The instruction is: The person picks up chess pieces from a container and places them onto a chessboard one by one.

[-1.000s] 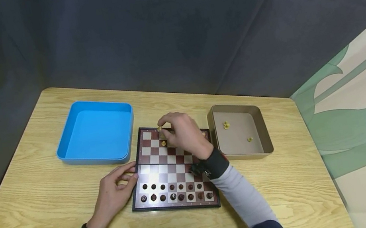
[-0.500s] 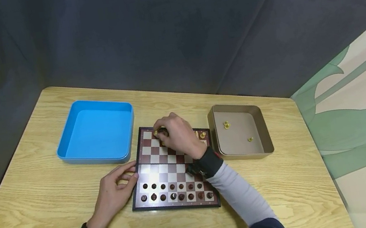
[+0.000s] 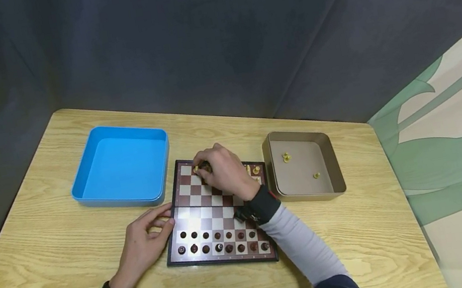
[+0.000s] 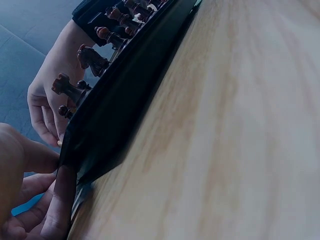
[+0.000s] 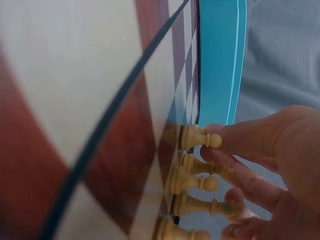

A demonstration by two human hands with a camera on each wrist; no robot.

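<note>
An unfolded chessboard [image 3: 196,199] lies on the wooden table. My left hand [image 3: 147,237] holds its left edge between thumb and fingers; the left wrist view shows the fingertips [image 4: 64,187] at the board's side. Over the far-left part of the board, my right hand [image 3: 222,170] pinches a yellow chess piece [image 3: 196,169] low at the back row. Pale pawns [image 5: 200,138] and taller pieces stand close by these fingers in the right wrist view, hiding most of the pinched piece. Dark chess pieces [image 3: 219,248] fill two rows at the near side.
A blue tray [image 3: 128,202] stands left of the board, beyond my left hand. To the right is a beige tin [image 3: 309,197] with a few yellow chess pieces [image 3: 286,157] inside. A dark cloth [image 3: 178,46] hangs behind the table's far edge.
My right hand has shifted slightly left and lowered the yellow chess piece toward the back row, then stayed nearly still. Yellow pieces at the board's right now show. My left hand has not moved.
</note>
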